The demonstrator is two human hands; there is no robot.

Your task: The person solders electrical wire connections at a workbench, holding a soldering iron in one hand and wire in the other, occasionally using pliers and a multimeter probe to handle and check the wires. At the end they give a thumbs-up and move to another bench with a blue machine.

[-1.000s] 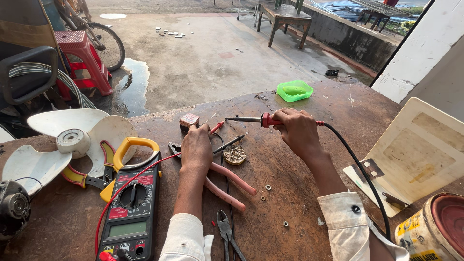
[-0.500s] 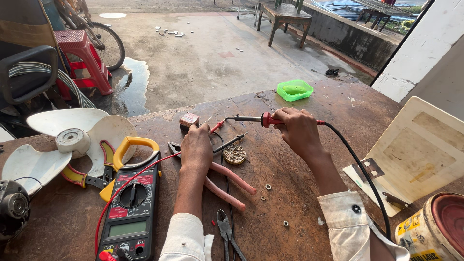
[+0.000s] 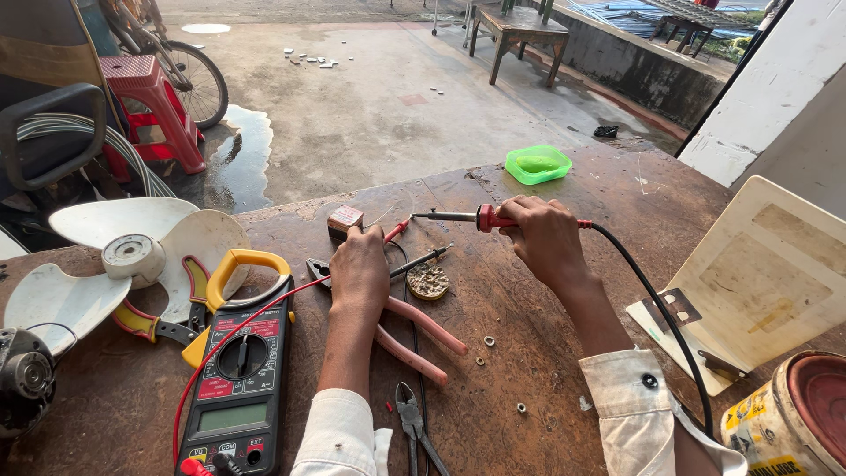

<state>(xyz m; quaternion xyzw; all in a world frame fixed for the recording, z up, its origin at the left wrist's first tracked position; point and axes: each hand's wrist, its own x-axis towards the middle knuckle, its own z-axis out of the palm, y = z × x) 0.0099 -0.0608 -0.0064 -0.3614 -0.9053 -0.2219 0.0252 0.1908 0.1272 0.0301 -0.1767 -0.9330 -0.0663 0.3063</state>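
My right hand [image 3: 545, 240] grips a red-handled soldering iron [image 3: 458, 217] whose metal tip points left over the brown table [image 3: 564, 176]. My left hand [image 3: 359, 269] rests on the table with its fingers at a small reddish-brown block [image 3: 345, 219] and at the red multimeter probe [image 3: 397, 230] beside it. The iron's tip hangs a short way right of the block, apart from it. A black probe [image 3: 423, 260] and a round tin of flux [image 3: 428, 282] lie just right of my left hand.
A black and yellow clamp multimeter [image 3: 240, 370], pink-handled pliers [image 3: 419, 339], black cutters [image 3: 414, 427] and small nuts lie near me. A white fan blade [image 3: 123, 256] and motor [image 3: 22, 379] sit left. A green tray [image 3: 538, 165], cream panel [image 3: 758, 273] and tin [image 3: 793, 423] sit right.
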